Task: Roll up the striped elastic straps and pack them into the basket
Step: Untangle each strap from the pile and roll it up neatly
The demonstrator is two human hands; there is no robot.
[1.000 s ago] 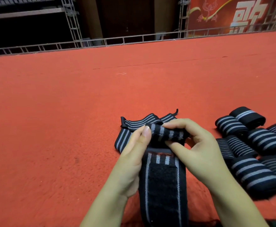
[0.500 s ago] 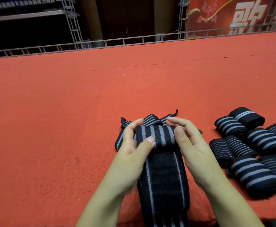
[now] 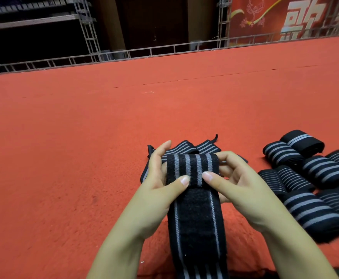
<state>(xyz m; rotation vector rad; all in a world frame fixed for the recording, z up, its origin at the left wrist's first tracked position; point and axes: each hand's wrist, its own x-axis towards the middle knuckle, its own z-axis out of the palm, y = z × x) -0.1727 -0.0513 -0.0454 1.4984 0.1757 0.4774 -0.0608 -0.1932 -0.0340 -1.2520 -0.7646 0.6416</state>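
Observation:
A black strap with grey stripes (image 3: 192, 170) is partly rolled between both hands, and its unrolled tail with a fuzzy black patch (image 3: 196, 222) runs down toward me. My left hand (image 3: 160, 190) grips the roll's left end, thumb pressed on its front. My right hand (image 3: 233, 186) grips the right end the same way. Behind the roll, loose striped straps (image 3: 186, 149) lie flat on the red carpet. No basket is in view.
Several finished strap rolls (image 3: 313, 174) lie in a cluster on the carpet at the right. The red carpet (image 3: 84, 137) stretches far to the left and ahead. A metal truss rail (image 3: 124, 55) lines its far edge.
The roll has grown thicker and come closer to me along the strap. Both thumbs have shifted onto the roll's front face.

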